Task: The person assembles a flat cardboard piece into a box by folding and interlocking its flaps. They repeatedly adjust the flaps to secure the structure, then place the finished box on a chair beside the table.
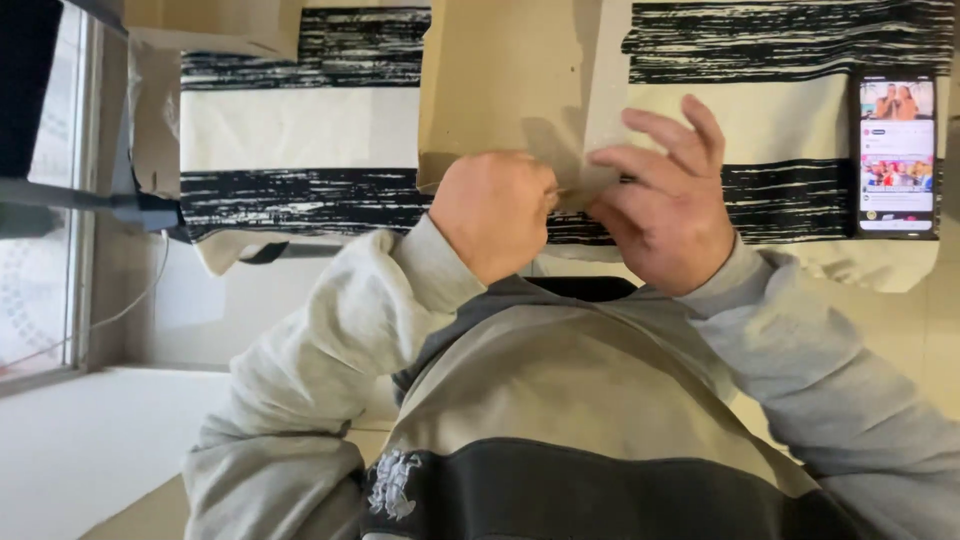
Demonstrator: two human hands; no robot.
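Cardboard sheet [500, 80], plain brown, held up in front of the chest, its lower edge caught between both hands. Left hand [492, 212] is curled into a loose fist on the bottom edge, thumb side toward the middle. Right hand [668, 200] pinches the lower right corner with thumb and forefinger, other fingers fanned up and free. The two hands nearly meet at the edge. Judging by look: thin, light, fairly stiff but creases easily; the right side already shows a fold line and a ragged edge. Matte surface, so likely not slippery. Best hold is along the edges, near corners, with light pinch pressure. Behind it lies a cream cloth with black streaked bands [300, 130]; a lit smartphone [896, 155] rests on the cloth, well to the right. Grey sweatshirt sleeves [340, 330] fill the foreground.
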